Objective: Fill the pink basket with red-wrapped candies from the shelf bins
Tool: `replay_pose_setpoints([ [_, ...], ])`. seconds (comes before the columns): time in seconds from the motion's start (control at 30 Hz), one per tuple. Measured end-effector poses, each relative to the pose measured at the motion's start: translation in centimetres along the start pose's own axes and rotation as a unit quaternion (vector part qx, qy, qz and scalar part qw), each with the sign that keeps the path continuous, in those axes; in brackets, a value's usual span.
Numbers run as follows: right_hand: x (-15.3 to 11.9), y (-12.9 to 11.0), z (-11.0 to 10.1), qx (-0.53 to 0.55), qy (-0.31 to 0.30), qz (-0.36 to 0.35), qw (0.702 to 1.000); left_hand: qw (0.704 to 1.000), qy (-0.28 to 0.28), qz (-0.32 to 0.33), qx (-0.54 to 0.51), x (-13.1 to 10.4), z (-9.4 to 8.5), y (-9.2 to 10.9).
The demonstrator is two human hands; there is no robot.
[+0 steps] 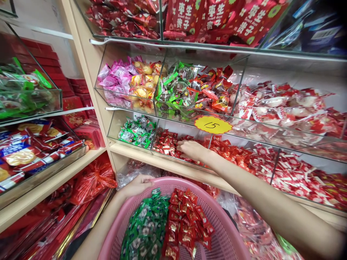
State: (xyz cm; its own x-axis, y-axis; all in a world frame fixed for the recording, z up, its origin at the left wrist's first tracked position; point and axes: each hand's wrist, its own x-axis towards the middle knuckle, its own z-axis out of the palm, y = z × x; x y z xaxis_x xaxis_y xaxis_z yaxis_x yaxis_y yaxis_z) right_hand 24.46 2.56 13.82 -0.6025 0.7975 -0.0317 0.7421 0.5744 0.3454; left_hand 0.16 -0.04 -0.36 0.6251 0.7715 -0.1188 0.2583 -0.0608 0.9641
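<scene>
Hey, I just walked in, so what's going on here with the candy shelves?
A person has their left hand on the rim of a pink basket. In it, green-wrapped sweets lie on the left and red-wrapped sweets on the right. The right hand is at the small red packets on the lower shelf, its fingers curled; whether it holds any is hidden. A yellow sign above reads 15.

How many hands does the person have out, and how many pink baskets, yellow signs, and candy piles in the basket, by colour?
Left hand and right hand: 2
Pink basket: 1
Yellow sign: 1
Green candy pile: 1
Red candy pile: 1
Total: 6
</scene>
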Motion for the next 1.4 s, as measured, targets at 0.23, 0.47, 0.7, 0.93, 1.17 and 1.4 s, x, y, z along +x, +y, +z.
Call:
replay_pose_setpoints([
  [0.23, -3.7, -1.3, -2.1, 0.086, 0.133, 0.031, 0.987, 1.0, 0.005, 0.0, 0.01, -0.2, 0.0, 0.6],
  [0.47, -11.8, -6.6, 0.8, 0.267, 0.058, 0.144, 0.951, 1.0, 0.0, 0.005, 0.027, -0.4, 0.1, 1.3],
  [0.7, -14.5, -9.8, 5.0, 0.225, -0.125, 0.256, 0.932, 0.998, 0.004, -0.006, 0.057, -0.6, 0.3, 2.1],
  [0.93, -13.1, -11.7, 4.6, 0.131, -0.194, 0.276, 0.932, 0.999, 0.0, 0.004, 0.054, -0.5, 0.2, 1.7],
  [1.17, -12.8, -12.1, 6.1, 0.081, -0.171, 0.279, 0.941, 0.999, 0.0, -0.001, 0.033, -0.5, 0.2, 1.5],
  [1.4, -13.1, -11.8, 5.2, 0.101, -0.153, 0.293, 0.938, 0.999, 0.01, 0.001, 0.042, -0.5, 0.2, 1.4],
])
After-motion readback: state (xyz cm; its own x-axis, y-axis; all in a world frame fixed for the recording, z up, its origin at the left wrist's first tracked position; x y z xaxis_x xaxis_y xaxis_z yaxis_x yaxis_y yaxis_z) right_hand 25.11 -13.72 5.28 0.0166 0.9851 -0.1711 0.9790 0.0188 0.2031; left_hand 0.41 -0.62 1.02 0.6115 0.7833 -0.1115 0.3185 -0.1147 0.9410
